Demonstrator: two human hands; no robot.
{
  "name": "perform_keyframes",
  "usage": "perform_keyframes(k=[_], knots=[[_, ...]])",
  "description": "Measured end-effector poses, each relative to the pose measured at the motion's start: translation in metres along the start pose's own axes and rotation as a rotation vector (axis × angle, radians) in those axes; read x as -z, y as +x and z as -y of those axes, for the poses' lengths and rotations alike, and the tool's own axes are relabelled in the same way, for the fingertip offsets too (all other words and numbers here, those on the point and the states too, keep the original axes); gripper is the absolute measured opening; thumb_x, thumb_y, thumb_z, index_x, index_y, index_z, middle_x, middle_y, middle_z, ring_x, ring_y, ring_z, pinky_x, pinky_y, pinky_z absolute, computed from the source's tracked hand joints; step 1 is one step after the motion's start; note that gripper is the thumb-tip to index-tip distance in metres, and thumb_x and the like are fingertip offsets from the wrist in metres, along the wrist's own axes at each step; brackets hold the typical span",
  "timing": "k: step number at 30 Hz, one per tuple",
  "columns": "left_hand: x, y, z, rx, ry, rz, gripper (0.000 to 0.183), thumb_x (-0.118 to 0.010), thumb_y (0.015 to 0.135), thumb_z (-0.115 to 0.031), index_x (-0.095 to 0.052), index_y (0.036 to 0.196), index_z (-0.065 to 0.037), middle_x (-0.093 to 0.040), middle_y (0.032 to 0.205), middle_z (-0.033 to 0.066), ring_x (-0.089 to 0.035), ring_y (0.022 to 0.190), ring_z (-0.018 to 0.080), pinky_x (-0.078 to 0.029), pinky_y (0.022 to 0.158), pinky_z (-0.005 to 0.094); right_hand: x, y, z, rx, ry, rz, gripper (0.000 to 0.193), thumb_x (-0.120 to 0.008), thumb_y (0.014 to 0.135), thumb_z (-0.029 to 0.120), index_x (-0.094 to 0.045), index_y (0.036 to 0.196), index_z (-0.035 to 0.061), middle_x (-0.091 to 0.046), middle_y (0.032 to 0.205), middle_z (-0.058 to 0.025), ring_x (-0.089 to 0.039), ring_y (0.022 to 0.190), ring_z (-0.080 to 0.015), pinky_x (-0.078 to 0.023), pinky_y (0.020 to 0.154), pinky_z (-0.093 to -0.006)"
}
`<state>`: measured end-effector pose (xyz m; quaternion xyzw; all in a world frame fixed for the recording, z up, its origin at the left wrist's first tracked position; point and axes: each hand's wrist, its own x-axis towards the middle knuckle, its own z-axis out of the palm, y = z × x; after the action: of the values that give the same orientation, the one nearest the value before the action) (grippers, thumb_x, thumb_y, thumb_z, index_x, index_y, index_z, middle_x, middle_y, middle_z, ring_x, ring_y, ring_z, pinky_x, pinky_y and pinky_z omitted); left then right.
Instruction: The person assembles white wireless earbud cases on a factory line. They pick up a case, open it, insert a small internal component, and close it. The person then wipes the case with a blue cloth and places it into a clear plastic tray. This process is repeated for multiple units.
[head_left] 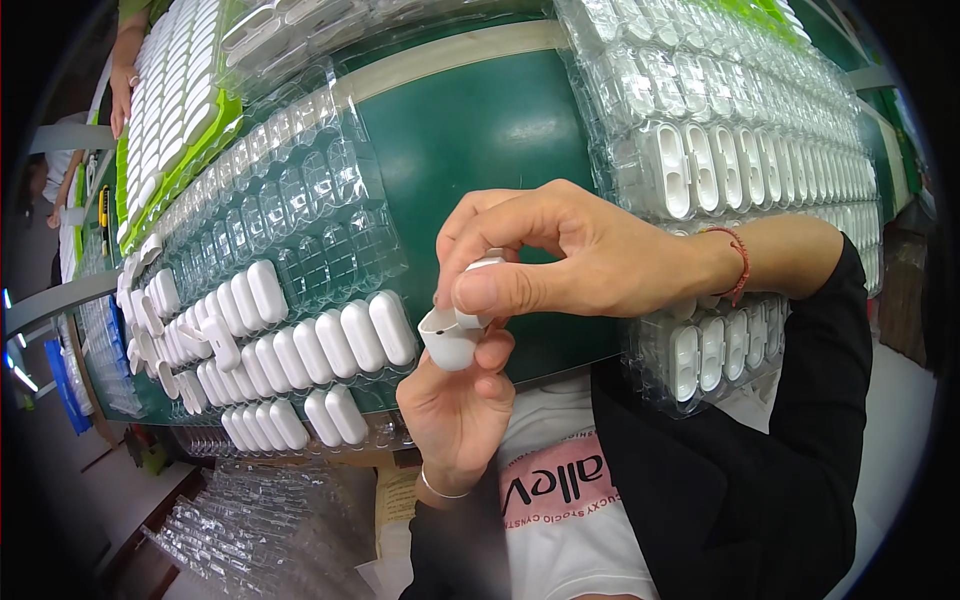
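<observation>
Both my hands meet over the near edge of the green table around a small white hinged case (450,347), shaped like an earbud case. My left hand (455,415) holds its rounded lower half from below, fingers curled behind it. From above, my right hand (575,255) pinches the white upper part, thumb in front. That part is mostly hidden by the fingers, so I cannot tell whether it is joined to the lower half. To the left, closed white cases (345,340) lie in rows in a clear plastic tray (330,200) whose far pockets hold none.
At right stand stacked clear trays (650,85) with rows of opened white cases (720,170). A bright green tray (230,112) of white pieces is at the far left, beside another person's hand (122,95). Clear plastic trays (250,530) are piled below the table's left side.
</observation>
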<state>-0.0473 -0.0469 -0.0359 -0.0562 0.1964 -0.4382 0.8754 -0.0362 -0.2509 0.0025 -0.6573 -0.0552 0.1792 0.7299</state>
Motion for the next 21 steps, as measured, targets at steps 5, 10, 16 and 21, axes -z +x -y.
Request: perform_keyframes(k=[5, 10, 16, 21], knots=[[0.003, -0.001, 0.000, 0.015, 0.060, -0.013, 0.040, -0.046, 0.096, -0.016, -0.042, 0.132, 0.002, -0.048, 0.121, 0.0178, -0.056, 0.090, 0.0211, -0.058, 0.069, 0.0295, 0.000, 0.001, -0.001, -0.007, 0.033, 0.024, 0.023, -0.064, 0.092, 0.026, -0.070, 0.092, 0.0036, -0.058, 0.101, -0.0061, -0.053, 0.086, -0.0103, -0.045, 0.077, -0.0259], [0.001, 0.000, 0.004, 0.023, 0.049, 0.014, 0.040, -0.045, 0.097, -0.016, -0.041, 0.131, 0.004, -0.047, 0.120, 0.0196, -0.057, 0.088, 0.0218, -0.059, 0.070, 0.0309, -0.002, -0.001, 0.003, -0.096, 0.169, 0.025, 0.026, -0.061, 0.094, 0.024, -0.068, 0.089, -0.0001, -0.055, 0.104, -0.0087, -0.057, 0.085, -0.0102, -0.053, 0.072, -0.0234], [0.001, 0.001, 0.007, 0.008, 0.038, 0.022, 0.040, -0.047, 0.096, -0.014, -0.040, 0.130, 0.005, -0.046, 0.119, 0.0184, -0.057, 0.093, 0.0218, -0.059, 0.077, 0.0316, -0.001, -0.001, 0.003, -0.108, 0.181, 0.037, 0.028, -0.059, 0.095, 0.026, -0.067, 0.089, -0.0007, -0.056, 0.102, -0.0090, -0.057, 0.086, -0.0109, -0.053, 0.072, -0.0239], [0.005, 0.001, 0.011, -0.021, 0.106, 0.027, 0.043, -0.052, 0.094, -0.011, -0.038, 0.131, 0.004, -0.045, 0.122, 0.0160, -0.057, 0.097, 0.0210, -0.059, 0.082, 0.0316, -0.002, 0.001, 0.003, -0.059, 0.173, 0.046, 0.038, -0.055, 0.097, 0.035, -0.067, 0.089, -0.0004, -0.060, 0.092, -0.0050, -0.056, 0.083, -0.0094, -0.051, 0.072, -0.0244]])
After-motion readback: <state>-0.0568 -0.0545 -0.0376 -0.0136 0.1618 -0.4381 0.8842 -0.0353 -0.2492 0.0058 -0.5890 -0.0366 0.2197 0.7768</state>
